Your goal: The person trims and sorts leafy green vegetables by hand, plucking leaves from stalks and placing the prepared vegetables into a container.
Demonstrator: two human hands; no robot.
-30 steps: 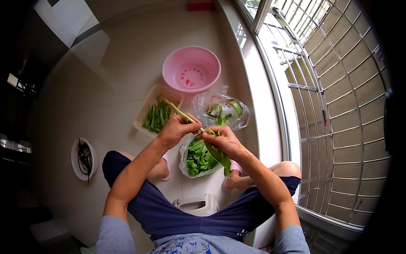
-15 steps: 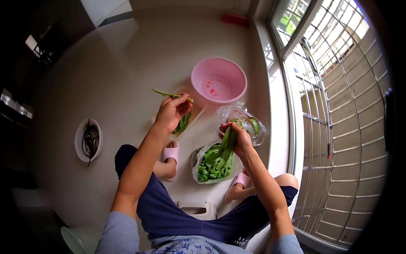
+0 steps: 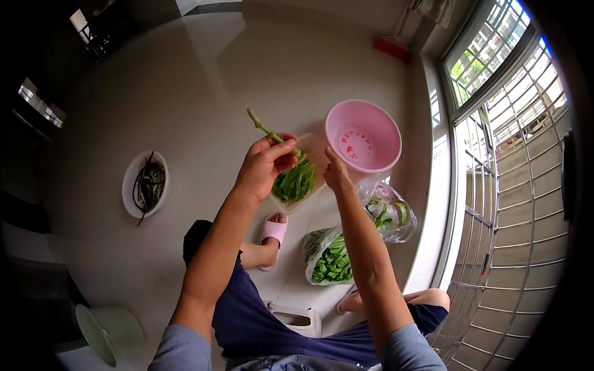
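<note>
My left hand [image 3: 263, 166] pinches a green vegetable stem [image 3: 265, 126] between thumb and fingers, its bare end pointing up and to the left. Below the stem, cut-off leafy greens [image 3: 294, 182] lie in a shallow translucent tray [image 3: 317, 148]. My right hand [image 3: 337, 171] is closed at the tray's right side, near the pink basin; its curled fingers are mostly hidden, and I cannot make out what they hold, if anything. A clear plastic bag of leafy greens [image 3: 333, 263] stands on the floor under my right forearm.
A pink basin [image 3: 385, 133] stands beyond the tray. Another clear bag [image 3: 399, 230] with some greens lies by the window ledge. At left, a white bowl [image 3: 129, 185] holds dark long pods. There are a pale green bucket [image 3: 124, 331], a red broom [image 3: 391, 49] and window bars [image 3: 520, 247].
My right hand has moved up from the bag of greens to the tray's side, and the leafy stalk it held no longer shows in it. My left hand still holds the stem. The view has shifted.
</note>
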